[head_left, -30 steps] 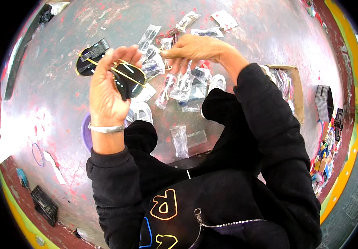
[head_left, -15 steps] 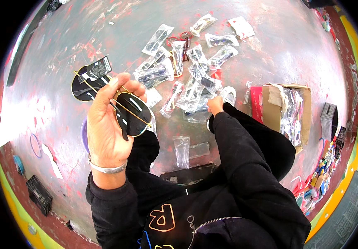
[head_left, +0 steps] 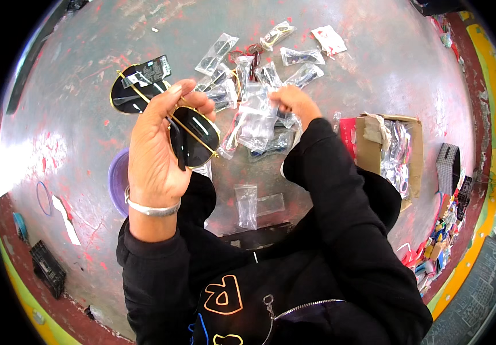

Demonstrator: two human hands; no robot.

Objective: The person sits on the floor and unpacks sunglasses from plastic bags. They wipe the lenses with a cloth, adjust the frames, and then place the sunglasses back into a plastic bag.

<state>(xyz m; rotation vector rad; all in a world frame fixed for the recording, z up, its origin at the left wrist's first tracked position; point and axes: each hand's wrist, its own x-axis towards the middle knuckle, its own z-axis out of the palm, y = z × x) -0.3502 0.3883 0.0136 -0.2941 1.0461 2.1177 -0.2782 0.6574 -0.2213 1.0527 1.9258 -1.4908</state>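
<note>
Purple tub (head_left: 118,184), white strip (head_left: 66,221), black crate (head_left: 48,269) — left; chalkboard (head_left: 478,293) — lower right

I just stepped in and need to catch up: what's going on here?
A person in black is holding gold-rimmed sunglasses up in the left hand, with a black tag at one lens. The right hand seems to pinch a clear plastic sleeve over the scattered packets on the floor. The sunglasses are out of any wrapping, apart from the sleeve. To the right stands an open cardboard box filled with plastic-wrapped items.
</note>
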